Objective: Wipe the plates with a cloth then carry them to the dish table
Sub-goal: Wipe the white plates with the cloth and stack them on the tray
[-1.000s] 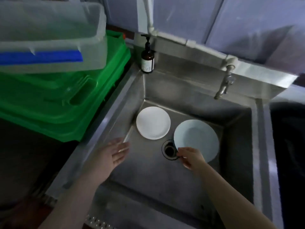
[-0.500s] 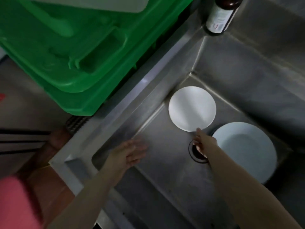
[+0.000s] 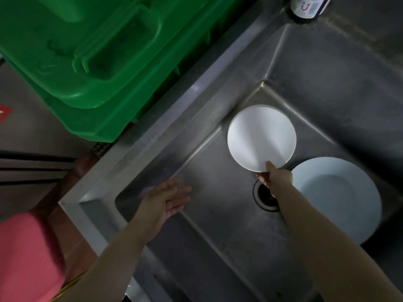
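My right hand (image 3: 275, 178) pinching the small plate (image 3: 261, 137) beside the drain (image 3: 265, 196), my left hand (image 3: 166, 200) spread wide, holding nothing, left of the drain

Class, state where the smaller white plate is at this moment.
In the head view, the smaller white plate is in the sink near its far-left corner, just left of the larger plate, with the right hand pinching its near edge above the drain.

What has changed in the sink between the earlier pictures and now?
The right hand left the larger plate, reached across the drain and now pinches the near edge of the smaller plate, which looks tilted up. The left hand stays open over the sink. The larger plate has not moved.
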{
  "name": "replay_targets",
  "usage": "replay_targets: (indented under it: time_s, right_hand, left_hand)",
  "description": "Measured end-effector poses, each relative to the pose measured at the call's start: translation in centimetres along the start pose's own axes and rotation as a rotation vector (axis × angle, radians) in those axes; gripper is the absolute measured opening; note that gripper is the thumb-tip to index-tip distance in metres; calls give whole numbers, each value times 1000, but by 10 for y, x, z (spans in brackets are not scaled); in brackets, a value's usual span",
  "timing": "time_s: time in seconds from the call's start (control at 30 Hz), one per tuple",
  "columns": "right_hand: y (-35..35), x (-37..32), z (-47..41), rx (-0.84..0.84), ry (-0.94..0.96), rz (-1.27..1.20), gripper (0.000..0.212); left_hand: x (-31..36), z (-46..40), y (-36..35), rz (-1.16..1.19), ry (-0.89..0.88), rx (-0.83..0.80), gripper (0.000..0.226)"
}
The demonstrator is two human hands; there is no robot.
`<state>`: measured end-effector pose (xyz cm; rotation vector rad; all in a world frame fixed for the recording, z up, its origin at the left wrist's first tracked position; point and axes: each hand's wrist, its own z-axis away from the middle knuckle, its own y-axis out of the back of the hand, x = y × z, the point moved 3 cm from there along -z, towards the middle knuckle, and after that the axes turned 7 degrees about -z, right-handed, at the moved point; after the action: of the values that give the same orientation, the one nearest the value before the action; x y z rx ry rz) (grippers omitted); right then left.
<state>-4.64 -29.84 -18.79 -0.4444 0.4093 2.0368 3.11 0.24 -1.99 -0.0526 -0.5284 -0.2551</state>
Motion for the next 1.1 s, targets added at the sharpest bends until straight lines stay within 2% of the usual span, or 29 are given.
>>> replay_targets:
  time_s: [0.17, 0.4, 0.53, 0.77, 0.87, 0.97, 1.1]
  right_hand:
    - [4, -2, 8, -21, -49, -75, 33]
    - [4, 21, 43, -90, -134, -224, 26]
    - [16, 30, 67, -146, -93, -249, 25]
    - [45, 4, 107, -235, 256, 132, 27]
    - [51, -18, 139, -261, 385, 155, 10]
    - [52, -38, 174, -237, 540, 254, 13]
    - [50, -50, 224, -150, 728, 398, 6]
  left_hand:
    - [2, 1, -2, 46, -1, 12, 23]
    - [5, 8, -6, 48, -31, -16, 22]
    - [8, 14, -5, 28, -49, -45, 24]
    - [21, 31, -4, -75, -155, -150, 24]
    - [29, 39, -6, -215, -230, -137, 26]
    - [44, 45, -10, -416, -348, -128, 37]
    - [77, 53, -10, -527, -537, -167, 59]
